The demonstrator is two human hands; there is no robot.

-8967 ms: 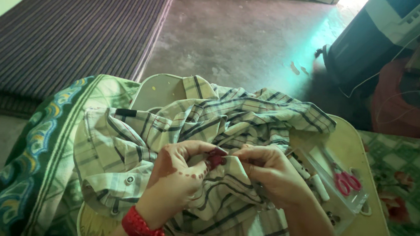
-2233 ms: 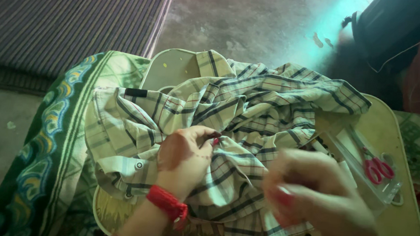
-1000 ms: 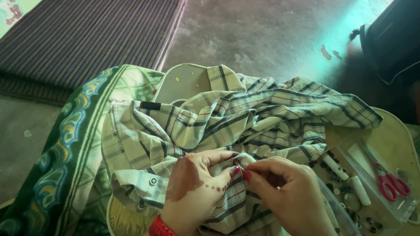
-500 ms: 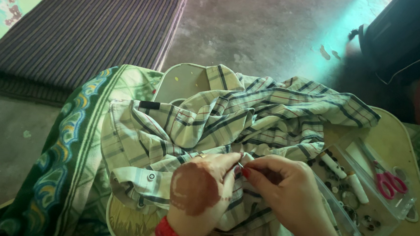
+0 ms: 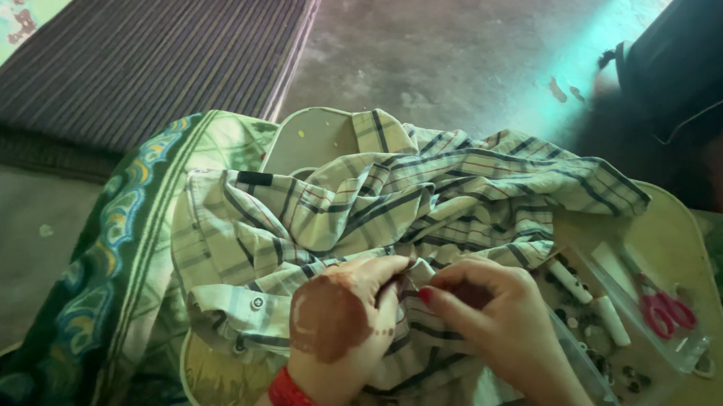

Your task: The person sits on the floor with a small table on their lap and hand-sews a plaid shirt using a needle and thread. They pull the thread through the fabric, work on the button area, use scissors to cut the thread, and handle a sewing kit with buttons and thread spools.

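Both hands pinch a fold of the plaid shirt (image 5: 395,205) heaped on the surface (image 5: 689,251): left hand (image 5: 341,316), right hand (image 5: 489,318) fingertips together mid-stitch (needle too small to see). Sewing looks unfinished; tray (image 5: 620,391) with scissors (image 5: 666,307) beside.

Dim, teal-tinted view, brighter daylight patch on the floor (image 5: 558,64) upper right, soft focus throughout.

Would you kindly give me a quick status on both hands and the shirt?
Left hand and right hand pinching the cream plaid cotton shirt together. Shirt bunched over pale lap tray. Clear plastic box with red-handled scissors alongside, not obstructing.
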